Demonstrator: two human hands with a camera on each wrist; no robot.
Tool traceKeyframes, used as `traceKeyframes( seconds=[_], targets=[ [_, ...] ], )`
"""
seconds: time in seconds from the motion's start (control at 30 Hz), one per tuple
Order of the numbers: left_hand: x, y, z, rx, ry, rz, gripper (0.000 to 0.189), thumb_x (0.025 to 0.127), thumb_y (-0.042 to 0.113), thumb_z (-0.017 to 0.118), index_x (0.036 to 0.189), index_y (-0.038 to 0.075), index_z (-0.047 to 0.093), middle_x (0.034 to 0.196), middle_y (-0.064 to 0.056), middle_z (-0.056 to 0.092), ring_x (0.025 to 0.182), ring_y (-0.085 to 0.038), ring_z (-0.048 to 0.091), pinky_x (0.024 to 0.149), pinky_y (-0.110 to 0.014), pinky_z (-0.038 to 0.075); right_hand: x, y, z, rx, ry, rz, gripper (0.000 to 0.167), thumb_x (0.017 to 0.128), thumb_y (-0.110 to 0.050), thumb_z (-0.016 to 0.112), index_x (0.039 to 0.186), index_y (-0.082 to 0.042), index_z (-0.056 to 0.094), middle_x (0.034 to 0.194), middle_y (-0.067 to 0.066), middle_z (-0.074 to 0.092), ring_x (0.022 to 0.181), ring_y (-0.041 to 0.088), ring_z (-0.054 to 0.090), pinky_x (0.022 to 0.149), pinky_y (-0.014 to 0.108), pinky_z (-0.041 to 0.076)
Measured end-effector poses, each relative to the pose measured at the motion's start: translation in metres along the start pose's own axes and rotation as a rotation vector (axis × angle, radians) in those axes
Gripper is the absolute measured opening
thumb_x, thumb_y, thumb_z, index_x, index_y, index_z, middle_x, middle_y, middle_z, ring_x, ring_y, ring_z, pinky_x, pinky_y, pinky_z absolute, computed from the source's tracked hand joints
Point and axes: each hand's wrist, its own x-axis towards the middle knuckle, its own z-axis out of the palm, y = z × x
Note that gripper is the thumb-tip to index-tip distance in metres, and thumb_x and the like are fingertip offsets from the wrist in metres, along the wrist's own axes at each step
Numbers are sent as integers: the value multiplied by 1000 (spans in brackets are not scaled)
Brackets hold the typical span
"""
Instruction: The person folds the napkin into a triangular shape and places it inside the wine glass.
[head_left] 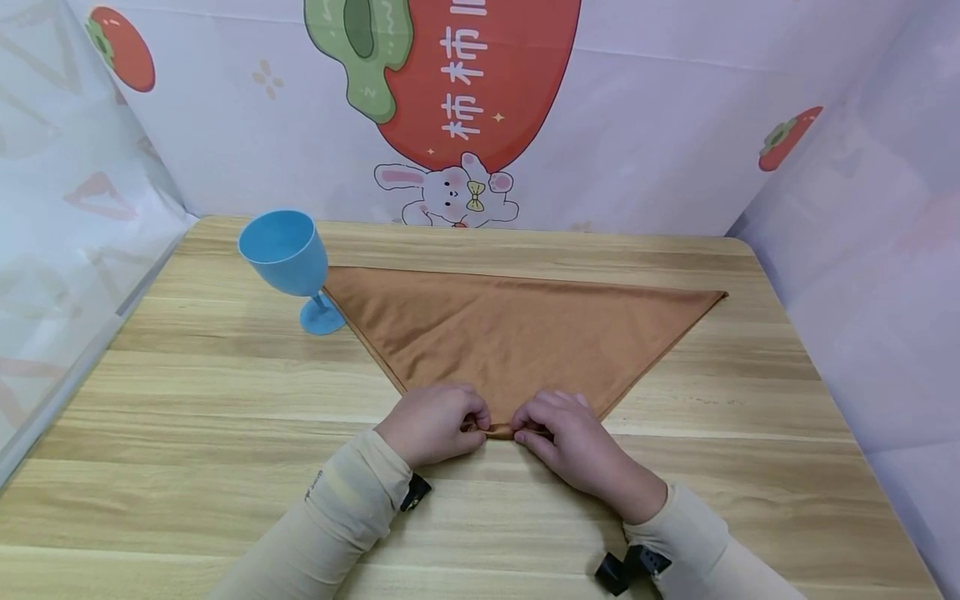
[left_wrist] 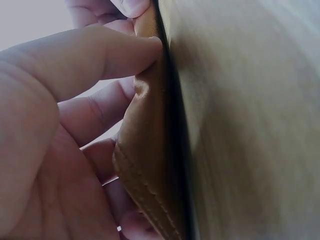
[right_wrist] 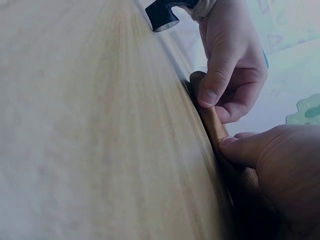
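Note:
A brown cloth (head_left: 510,325) lies folded on the table in a triangle-like shape, its long edge at the back and its narrow end toward me. That near end is turned up into a small fold. My left hand (head_left: 438,423) pinches the fold on its left part between thumb and fingers. Beside it, a short gap away, my right hand (head_left: 573,442) pinches the same fold. In the left wrist view the thumb presses the cloth (left_wrist: 145,120) against the fingers. Both thumbs press on the rolled edge (right_wrist: 216,125) in the right wrist view.
A blue plastic goblet (head_left: 288,258) stands upright at the cloth's back left corner, its foot close to the cloth's edge. The wooden table (head_left: 187,433) is bounded by printed white fabric (head_left: 637,125) at the back and sides. Small black cameras sit at both wrists.

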Motion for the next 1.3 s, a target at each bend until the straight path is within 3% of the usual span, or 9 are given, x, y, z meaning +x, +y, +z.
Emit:
traceKeyframes(
  seconds=[0.33, 0.77, 1.1, 1.3],
  targets=[
    [0, 1, -1, 12, 4, 9, 5, 82, 20, 74, 81, 24, 70, 84, 11, 57, 72, -8, 57, 65, -32, 47, 0, 2, 1, -8, 40, -14, 19, 77, -16, 88, 88, -21, 74, 88, -14, 61, 86, 6, 55, 78, 36, 32],
    [1, -1, 1, 66, 69, 61, 5, 84, 22, 78, 82, 21, 74, 86, 9, 60, 86, -15, 60, 78, -37, 49, 2, -1, 2, -82, 70, -29, 10, 81, -17, 84, 86, -21, 77, 86, -12, 59, 84, 11, 53, 76, 36, 29],
    [1, -1, -1, 142, 68, 68, 5, 86, 25, 79, 86, 23, 74, 89, 10, 68, 84, -14, 65, 73, -40, 47, 3, -1, 2, -107, 35, -4, 9, 84, -19, 82, 89, -21, 75, 87, -13, 62, 84, 10, 54, 76, 36, 29],
    [2, -2, -1, 128, 80, 52, 9, 85, 26, 79, 81, 26, 71, 84, 16, 68, 79, -8, 64, 70, -38, 43, 3, 0, 1, -84, 41, -20, 8, 84, -18, 81, 88, -21, 75, 86, -14, 63, 84, 9, 57, 77, 37, 30]
  ],
)
